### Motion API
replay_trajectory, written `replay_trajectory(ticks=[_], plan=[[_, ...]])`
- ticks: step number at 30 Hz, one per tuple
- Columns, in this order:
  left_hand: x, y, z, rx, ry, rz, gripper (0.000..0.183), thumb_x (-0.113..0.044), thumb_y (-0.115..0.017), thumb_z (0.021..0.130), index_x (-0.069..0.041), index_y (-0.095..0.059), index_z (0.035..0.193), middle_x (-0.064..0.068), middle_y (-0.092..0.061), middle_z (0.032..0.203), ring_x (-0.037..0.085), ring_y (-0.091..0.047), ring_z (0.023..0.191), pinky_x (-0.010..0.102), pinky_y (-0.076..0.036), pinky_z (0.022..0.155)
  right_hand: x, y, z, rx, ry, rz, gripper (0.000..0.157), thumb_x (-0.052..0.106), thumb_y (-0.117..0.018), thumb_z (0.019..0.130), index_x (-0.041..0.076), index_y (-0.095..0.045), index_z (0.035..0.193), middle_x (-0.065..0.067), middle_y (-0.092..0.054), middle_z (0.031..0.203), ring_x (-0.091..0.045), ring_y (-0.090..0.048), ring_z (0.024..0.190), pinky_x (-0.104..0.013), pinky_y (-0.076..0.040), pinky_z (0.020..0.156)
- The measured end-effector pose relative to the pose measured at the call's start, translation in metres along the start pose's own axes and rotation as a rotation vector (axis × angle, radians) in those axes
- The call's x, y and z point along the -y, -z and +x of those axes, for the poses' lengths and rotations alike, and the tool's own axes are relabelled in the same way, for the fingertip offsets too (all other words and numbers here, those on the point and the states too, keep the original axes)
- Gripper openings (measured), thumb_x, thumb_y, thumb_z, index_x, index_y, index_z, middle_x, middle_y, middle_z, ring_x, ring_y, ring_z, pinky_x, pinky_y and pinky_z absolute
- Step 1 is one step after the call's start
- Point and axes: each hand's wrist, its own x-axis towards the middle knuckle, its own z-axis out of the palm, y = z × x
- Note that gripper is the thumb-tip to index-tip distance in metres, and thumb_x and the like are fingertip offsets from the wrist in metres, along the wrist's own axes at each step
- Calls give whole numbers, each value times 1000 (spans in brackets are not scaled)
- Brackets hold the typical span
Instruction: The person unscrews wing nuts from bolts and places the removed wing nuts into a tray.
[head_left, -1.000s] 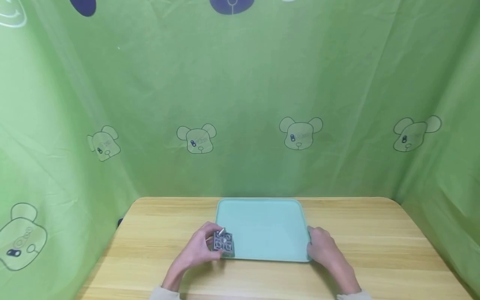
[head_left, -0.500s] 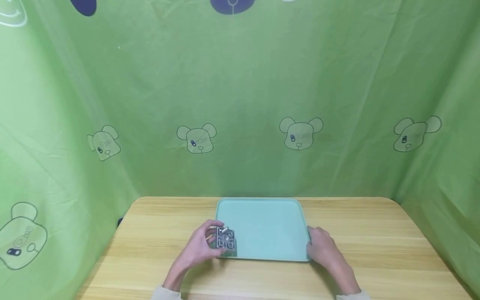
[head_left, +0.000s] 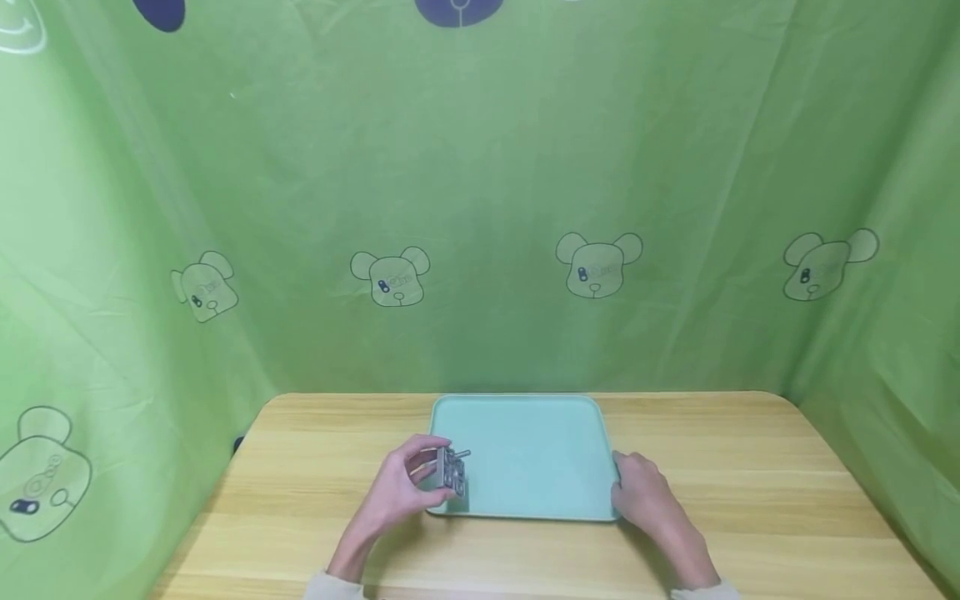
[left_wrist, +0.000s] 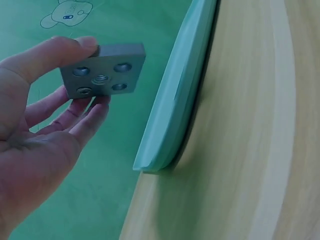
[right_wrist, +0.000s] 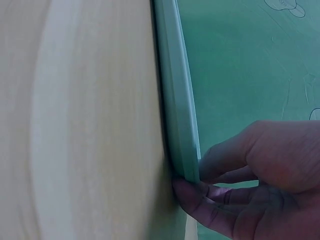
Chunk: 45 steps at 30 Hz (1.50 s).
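Note:
My left hand (head_left: 399, 490) holds a small square metal block (head_left: 449, 473) by its edges, thumb on one side and fingers on the other. The block is upright over the near left corner of the pale green tray (head_left: 532, 458), with a short pin (head_left: 462, 453) sticking out to the right. In the left wrist view its flat grey face (left_wrist: 110, 71) shows several round holes. At the tray's right side, my right hand (head_left: 643, 492) grips the rim near the front. The right wrist view has thumb and fingers around the tray's corner (right_wrist: 187, 160).
The tray lies on a wood-grain table (head_left: 750, 475) and reaches its far edge. A green curtain (head_left: 480, 167) with printed bear heads encloses the back and both sides.
My left hand has turned the block, so its studded face now points to the right and its pin sticks out sideways. The right hand and tray have stayed in place.

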Motion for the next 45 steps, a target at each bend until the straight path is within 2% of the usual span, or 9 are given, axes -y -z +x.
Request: replay_trajectory(ticks=[5,9,12,16,22,24,32,38,45], plan=[[6,-2,1,44,-21,-46,69,7,-84,73,2,-57,137,30,-47,143,40,-52,132,42,-47,113,1,-2,0,-4,7,-5,50,-10,-56,86,-26,-47,132,-37,-59,113,-55,-59,110,-62,-57,94],[11,-5,4,71,-52,-86,73,5,-83,76,4,-52,143,32,-43,145,40,-48,135,48,-46,114,3,-2,-1,-6,7,-7,49,-10,-56,87,-26,-47,132,-37,-60,113,-55,-59,109,-62,-57,93],[12,-7,6,78,-62,-117,75,5,-82,77,5,-49,144,32,-42,147,39,-48,135,48,-47,113,5,-3,-1,-14,13,-12,49,-9,-57,87,-26,-48,132,-35,-60,111,-53,-61,106,-60,-58,92],[12,-10,7,56,-56,-156,71,5,-83,75,3,-52,139,32,-47,143,37,-51,132,45,-51,110,7,-5,0,-32,26,-21,47,-9,-59,87,-25,-51,130,-31,-61,107,-49,-63,102,-57,-61,89],[16,-15,13,65,-103,-174,68,6,-84,76,6,-53,136,24,-55,137,47,-49,132,45,-58,101,7,-8,-1,-60,28,-33,45,-10,-59,86,-25,-52,128,-29,-61,102,-45,-65,95,-53,-63,83],[17,-17,14,79,-115,-187,68,6,-83,77,9,-52,137,26,-54,138,50,-48,132,47,-58,100,6,-8,-1,-64,25,-33,45,-11,-59,86,-25,-52,128,-30,-61,102,-45,-65,94,-52,-64,82],[18,-25,17,80,-76,-215,72,5,-85,74,4,-53,138,27,-53,140,40,-50,133,46,-54,107,5,-8,-2,-69,19,-37,45,-12,-59,86,-26,-52,127,-31,-61,102,-45,-65,94,-52,-64,82],[17,-31,18,76,-70,-247,73,9,-86,70,7,-53,135,27,-53,138,44,-47,135,47,-50,111,6,-7,-2,-77,36,-33,42,-12,-59,86,-26,-54,125,-28,-61,98,-41,-65,88,-49,-65,77],[16,-37,22,71,-62,-285,70,8,-85,72,5,-55,135,20,-55,138,38,-51,134,49,-51,110,3,-2,-2,-65,39,-28,42,-8,-61,87,-25,-55,125,-29,-62,100,-45,-65,93,-56,-63,82]])
